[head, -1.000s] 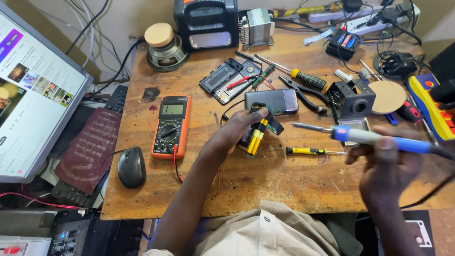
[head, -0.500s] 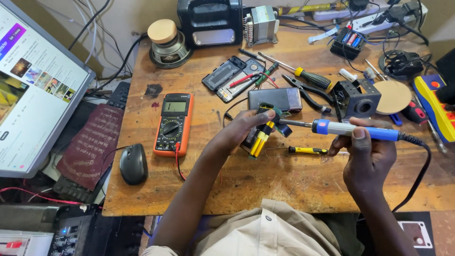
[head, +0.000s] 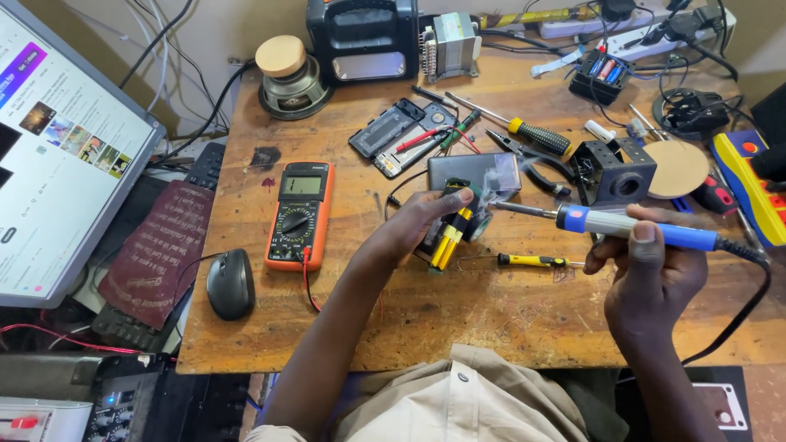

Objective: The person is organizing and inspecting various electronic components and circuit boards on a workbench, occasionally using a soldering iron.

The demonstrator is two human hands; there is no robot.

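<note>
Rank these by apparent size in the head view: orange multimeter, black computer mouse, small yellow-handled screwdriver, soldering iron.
1. Soldering iron, longest, in the right hand.
2. Orange multimeter, shorter but bulkier, so the top two are arguable.
3. Black computer mouse.
4. Small yellow-handled screwdriver.

Landmark: orange multimeter. Bare desk runs along the near edge, below and right of it; open passage there. Just left of it, black mouse at the desk edge. Above it, speaker. Right of it, phone parts, screwdrivers, pliers, black box crowd the back. Small yellow screwdriver lies mid-desk.
</note>
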